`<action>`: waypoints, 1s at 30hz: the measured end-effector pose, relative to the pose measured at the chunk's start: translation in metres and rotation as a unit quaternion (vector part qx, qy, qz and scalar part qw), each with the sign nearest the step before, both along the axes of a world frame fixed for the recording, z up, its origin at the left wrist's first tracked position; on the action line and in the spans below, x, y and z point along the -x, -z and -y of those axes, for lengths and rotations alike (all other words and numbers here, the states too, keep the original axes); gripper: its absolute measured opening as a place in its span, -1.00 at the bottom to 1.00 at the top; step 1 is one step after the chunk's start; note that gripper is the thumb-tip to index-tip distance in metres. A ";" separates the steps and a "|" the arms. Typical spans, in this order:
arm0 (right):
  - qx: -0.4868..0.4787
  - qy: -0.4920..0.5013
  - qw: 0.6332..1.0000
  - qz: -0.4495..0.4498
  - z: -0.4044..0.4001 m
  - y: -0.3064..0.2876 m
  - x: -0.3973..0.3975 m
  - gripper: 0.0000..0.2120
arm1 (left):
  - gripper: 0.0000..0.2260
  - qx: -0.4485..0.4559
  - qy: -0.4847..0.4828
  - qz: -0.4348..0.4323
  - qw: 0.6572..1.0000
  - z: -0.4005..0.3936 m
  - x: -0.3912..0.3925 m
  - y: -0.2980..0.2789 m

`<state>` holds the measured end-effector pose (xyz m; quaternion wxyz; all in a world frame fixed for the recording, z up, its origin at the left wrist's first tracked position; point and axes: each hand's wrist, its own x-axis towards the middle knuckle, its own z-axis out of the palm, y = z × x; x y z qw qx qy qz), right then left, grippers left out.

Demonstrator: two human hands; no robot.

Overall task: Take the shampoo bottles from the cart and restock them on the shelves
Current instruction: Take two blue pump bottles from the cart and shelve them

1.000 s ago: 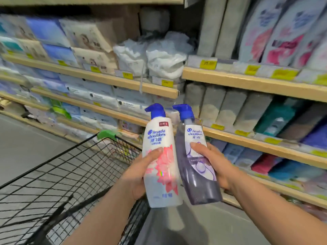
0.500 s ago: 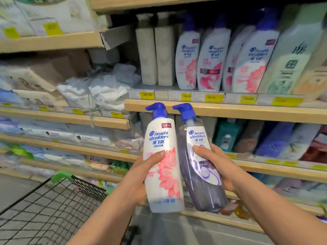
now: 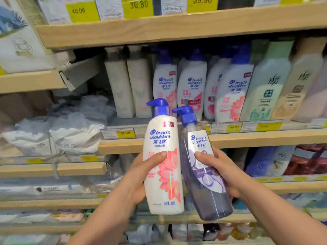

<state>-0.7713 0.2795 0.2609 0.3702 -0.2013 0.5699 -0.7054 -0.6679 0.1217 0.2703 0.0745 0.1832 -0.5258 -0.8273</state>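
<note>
My left hand grips a white shampoo bottle with a pink flower and a blue pump, held upright. My right hand grips a clear purple shampoo bottle with a blue pump, tilted slightly left so it touches the white one. Both bottles are raised in front of the wooden shelf. On that shelf stands a row of matching white pump bottles. The cart is out of view.
Two plain cream bottles stand left of the white row, pale green and beige bottles to its right. Yellow price tags line the shelf edges. White packaged goods fill the left shelves; more bottles sit on lower shelves.
The view has tilted up and closer to the shelves, so the cart has left the frame. Both bottles have risen toward the shelf with the matching white bottles.
</note>
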 end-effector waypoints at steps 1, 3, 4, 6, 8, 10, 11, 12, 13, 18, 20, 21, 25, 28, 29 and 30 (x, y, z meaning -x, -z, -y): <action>0.006 0.013 1.000 -0.006 0.002 -0.003 0.004 -0.74 | -0.76 0.005 0.014 -0.006 1.000 0.005 0.007 -0.003; 0.018 0.033 0.999 -0.011 0.004 -0.005 0.009 -0.73 | -0.76 0.020 0.041 -0.017 0.999 0.012 0.018 -0.007; 0.025 0.044 0.999 -0.015 0.005 -0.006 0.011 -0.72 | -0.75 0.029 0.058 -0.024 0.998 0.015 0.024 -0.009; 0.033 0.062 0.997 -0.022 0.006 -0.008 0.014 -0.70 | -0.74 0.038 0.079 -0.035 0.996 0.020 0.033 -0.011; 0.033 0.073 0.996 -0.024 0.006 -0.010 0.015 -0.69 | -0.76 0.044 0.082 -0.044 0.995 0.023 0.038 -0.014; 0.035 0.081 0.996 -0.030 0.006 -0.012 0.018 -0.70 | -0.78 0.053 0.087 -0.058 0.993 0.024 0.043 -0.016; 0.036 0.082 0.995 -0.036 0.005 -0.014 0.020 -0.70 | -0.78 0.058 0.091 -0.064 0.992 0.024 0.044 -0.019; 0.039 0.081 0.995 -0.043 0.006 -0.017 0.022 -0.69 | -0.77 0.066 0.090 -0.070 0.991 0.026 0.046 -0.021; 0.042 0.080 0.995 -0.049 0.007 -0.019 0.024 -0.65 | -0.77 0.073 0.086 -0.076 0.991 0.026 0.047 -0.023; 0.066 0.086 0.991 -0.083 0.002 -0.034 0.032 -0.50 | -0.43 0.131 0.053 -0.157 0.977 0.023 0.052 -0.039; 0.098 0.086 0.985 -0.113 -0.001 -0.045 0.036 -0.49 | -0.24 0.170 0.031 -0.191 0.966 0.024 0.055 -0.049; 0.110 0.085 0.981 -0.132 -0.003 -0.052 0.040 -0.48 | -0.24 0.188 0.021 -0.202 0.961 0.025 0.059 -0.055; 0.135 0.098 0.957 -0.235 -0.007 -0.081 0.057 -0.33 | -0.38 0.230 0.009 -0.240 0.943 0.036 0.070 -0.080; 0.132 0.142 0.939 -0.283 -0.008 -0.099 0.073 -0.44 | -0.22 0.262 -0.011 -0.253 0.931 0.043 0.076 -0.094; 0.127 0.148 0.935 -0.295 -0.007 -0.104 0.076 -0.45 | -0.26 0.269 -0.013 -0.252 0.929 0.044 0.079 -0.096; 0.118 0.153 0.932 -0.307 -0.005 -0.106 0.080 -0.41 | -0.28 0.276 -0.015 -0.249 0.928 0.045 0.081 -0.096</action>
